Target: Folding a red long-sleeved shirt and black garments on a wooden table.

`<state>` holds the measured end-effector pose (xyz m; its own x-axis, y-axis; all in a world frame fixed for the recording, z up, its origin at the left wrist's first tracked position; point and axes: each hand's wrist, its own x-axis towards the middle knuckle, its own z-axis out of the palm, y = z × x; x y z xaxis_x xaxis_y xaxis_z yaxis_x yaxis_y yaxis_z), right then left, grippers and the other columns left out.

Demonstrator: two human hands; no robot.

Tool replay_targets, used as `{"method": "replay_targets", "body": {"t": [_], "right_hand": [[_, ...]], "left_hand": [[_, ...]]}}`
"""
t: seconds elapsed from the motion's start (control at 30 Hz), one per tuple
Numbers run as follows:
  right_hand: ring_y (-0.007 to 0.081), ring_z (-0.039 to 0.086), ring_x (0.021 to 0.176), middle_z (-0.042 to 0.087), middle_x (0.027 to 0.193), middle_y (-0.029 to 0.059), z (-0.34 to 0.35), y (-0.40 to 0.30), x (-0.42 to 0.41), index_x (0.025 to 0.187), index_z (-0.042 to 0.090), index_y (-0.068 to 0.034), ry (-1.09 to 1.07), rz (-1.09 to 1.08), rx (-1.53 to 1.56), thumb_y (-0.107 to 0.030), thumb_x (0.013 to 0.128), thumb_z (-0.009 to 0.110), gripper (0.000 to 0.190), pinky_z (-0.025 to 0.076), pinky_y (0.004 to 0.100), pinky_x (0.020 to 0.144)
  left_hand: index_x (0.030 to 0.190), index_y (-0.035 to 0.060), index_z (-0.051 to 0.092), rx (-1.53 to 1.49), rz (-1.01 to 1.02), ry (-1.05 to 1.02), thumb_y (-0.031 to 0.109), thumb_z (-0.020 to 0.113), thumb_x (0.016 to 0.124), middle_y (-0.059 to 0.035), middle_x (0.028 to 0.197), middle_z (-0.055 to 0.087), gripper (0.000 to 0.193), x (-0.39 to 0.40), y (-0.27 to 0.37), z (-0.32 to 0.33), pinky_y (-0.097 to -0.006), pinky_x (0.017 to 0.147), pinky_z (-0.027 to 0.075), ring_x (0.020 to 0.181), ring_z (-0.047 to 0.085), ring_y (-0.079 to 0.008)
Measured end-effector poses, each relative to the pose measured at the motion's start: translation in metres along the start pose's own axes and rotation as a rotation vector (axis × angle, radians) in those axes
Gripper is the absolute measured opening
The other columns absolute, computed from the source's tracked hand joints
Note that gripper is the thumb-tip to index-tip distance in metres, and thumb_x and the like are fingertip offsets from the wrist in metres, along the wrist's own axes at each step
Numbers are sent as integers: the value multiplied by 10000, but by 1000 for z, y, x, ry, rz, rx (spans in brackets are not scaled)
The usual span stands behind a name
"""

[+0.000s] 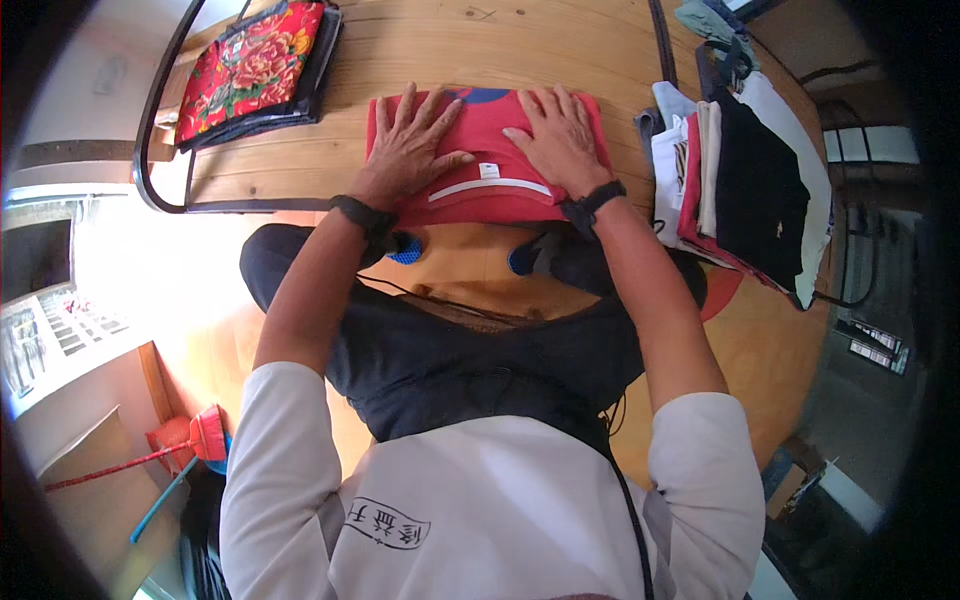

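A red folded T-shirt (491,139) lies flat at the table's near edge. Its collar, with a white neck tape and a small white label (489,171), faces me, and a blue patch (484,95) shows at the far side. My left hand (409,146) rests palm down on the shirt's left part, fingers spread. On the right part my right hand (561,139) also presses flat, its thumb pointing inward. Neither hand grips anything. Black bands circle both wrists.
A pile topped by a red floral cloth (262,64) sits at the left of the wooden table (435,45), near a dark metal frame (142,135). Another clothes pile, with a black garment (757,187), stands at right. A red broom (206,435) is at lower left.
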<state>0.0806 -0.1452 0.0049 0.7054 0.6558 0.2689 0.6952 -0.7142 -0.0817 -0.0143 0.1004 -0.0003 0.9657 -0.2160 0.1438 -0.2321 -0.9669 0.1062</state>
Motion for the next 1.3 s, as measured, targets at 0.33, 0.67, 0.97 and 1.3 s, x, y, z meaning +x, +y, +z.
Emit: {"method": "replay_targets", "body": {"t": [0.33,0.67,0.97,1.3], "right_hand": [[423,401,1306,449,1429,165,2,13,-12,1432,460,-53,124,-24,-5,-522,934,572,693,280,544,1126],[398,391,1335,454,1423,182,-8,10,-19,1424,452,-27,122,6,-51,-537,927,575,723,274,552,1140],[492,343,1340,385,1477,238,-18,-7,-59,1453,412,-20,127,73,87,-516,913,615,761,244,588,1139],[456,359,1354,415,1465,213,-23,-13,-68,1429,453,-36,150,138,28,-530,909,606,733,253,590,1131]], "left_hand": [[1557,296,295,24,23,20,732,420,898,-77,1636,210,800,-12,-9,5,-732,1123,108,1498,134,-427],[1546,306,317,-34,14,66,798,436,840,-77,1627,234,869,-25,-8,5,-726,1128,94,1500,140,-409],[1531,152,356,-51,-6,116,739,508,837,-136,1609,264,922,-46,32,-7,-658,1161,130,1478,182,-452],[1517,144,380,-28,-3,85,711,497,869,-126,1592,304,870,-47,34,-8,-610,1184,136,1479,198,-432]]}}
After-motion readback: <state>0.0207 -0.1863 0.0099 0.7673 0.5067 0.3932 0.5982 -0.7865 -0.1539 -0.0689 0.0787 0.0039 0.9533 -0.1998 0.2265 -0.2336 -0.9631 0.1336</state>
